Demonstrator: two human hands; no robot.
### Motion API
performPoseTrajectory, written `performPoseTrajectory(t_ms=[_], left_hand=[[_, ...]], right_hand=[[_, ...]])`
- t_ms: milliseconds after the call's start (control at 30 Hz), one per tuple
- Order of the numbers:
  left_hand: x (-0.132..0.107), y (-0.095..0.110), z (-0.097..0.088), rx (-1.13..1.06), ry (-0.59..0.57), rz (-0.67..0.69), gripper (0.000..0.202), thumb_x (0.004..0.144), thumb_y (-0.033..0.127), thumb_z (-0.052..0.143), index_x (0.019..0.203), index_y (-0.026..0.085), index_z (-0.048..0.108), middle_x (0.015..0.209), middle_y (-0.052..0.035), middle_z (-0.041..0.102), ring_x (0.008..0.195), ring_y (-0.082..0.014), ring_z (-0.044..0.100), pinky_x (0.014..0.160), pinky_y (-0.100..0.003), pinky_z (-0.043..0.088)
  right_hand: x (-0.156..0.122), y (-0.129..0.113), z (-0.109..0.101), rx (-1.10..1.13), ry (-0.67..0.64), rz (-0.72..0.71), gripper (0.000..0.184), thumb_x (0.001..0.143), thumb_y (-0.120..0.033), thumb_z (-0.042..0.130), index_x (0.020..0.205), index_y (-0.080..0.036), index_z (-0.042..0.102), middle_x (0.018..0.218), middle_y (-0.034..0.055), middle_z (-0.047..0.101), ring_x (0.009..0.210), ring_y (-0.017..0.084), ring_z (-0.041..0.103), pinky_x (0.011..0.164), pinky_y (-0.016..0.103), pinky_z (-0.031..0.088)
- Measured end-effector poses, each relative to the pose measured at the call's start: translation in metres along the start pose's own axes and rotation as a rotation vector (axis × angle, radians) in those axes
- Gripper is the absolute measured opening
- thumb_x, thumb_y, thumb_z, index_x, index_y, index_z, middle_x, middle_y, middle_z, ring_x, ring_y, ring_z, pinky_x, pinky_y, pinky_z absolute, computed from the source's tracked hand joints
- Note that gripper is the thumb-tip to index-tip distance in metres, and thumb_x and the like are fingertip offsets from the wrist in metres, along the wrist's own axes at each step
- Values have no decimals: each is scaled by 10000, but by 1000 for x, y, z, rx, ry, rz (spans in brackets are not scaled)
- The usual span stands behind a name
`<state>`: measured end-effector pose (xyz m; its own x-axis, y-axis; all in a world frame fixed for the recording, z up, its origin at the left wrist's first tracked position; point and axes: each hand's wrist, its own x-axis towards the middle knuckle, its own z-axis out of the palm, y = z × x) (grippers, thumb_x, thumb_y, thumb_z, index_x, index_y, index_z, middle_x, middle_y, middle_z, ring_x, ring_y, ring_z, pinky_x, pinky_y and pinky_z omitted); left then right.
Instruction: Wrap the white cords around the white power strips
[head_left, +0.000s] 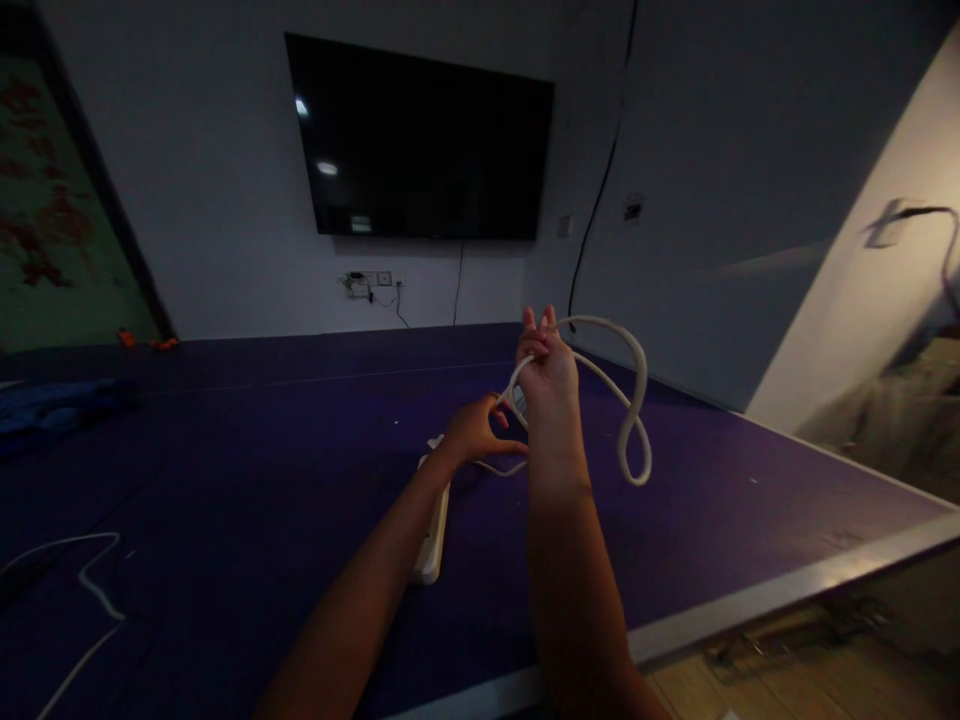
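Note:
My right hand [547, 365] is raised above the purple mat, fingers closed round a thick white cable [634, 400] that loops out to the right and hangs in a twisted loop. My left hand [476, 430] sits lower and to the left, thumb and fingers pinched on a lower stretch of the same cable. Beneath my left forearm a white power strip [433, 535] lies on the mat, and the cable runs down toward it.
A purple mat [225, 470] covers the floor up to a metal edge strip [787, 590] at the right. A thin white wire [82, 570] lies at the left. A dark wall-mounted screen [420, 140] hangs ahead. A blue bundle [52, 405] rests far left.

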<state>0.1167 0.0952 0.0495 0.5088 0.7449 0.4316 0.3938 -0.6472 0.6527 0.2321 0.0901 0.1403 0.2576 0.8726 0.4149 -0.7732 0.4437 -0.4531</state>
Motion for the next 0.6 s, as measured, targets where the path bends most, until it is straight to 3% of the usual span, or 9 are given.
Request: performPoseTrajectory(t_ms=[133,300,433,600], left_hand=[[0,-2,9,49,-39,45,602,533,482,785,997,177,552,854,-25,666,770,-203,607,724,-304,422],[-1,-8,25,50,-140,60,471,558,402,790,912,180,574,792,-5,662,754,-177,610,687,-265,412],[-2,-9,31,138,-73,28,200,728,346,661,820,185,585,734,8,622,680,-143,572,630,-247,391],[-4,-10,29,158,19,23,340,661,358,733,879,188,535,804,-7,603,724,-160,560,656,-267,401]], right_hand=[[-2,-13,0,-42,-18,-85,251,824,-137,496,1002,-297,570,993,12,609,512,38,441,387,124,403],[-13,-35,5,-52,-110,-159,182,851,-225,486,963,-289,614,1070,15,618,540,45,478,380,142,389],[-20,-48,6,57,-231,-167,147,835,-264,509,891,-284,643,1030,-1,636,527,45,477,360,149,370],[-24,-52,9,192,-304,-124,117,822,-287,533,827,-263,647,951,1,654,487,45,427,333,148,356]])
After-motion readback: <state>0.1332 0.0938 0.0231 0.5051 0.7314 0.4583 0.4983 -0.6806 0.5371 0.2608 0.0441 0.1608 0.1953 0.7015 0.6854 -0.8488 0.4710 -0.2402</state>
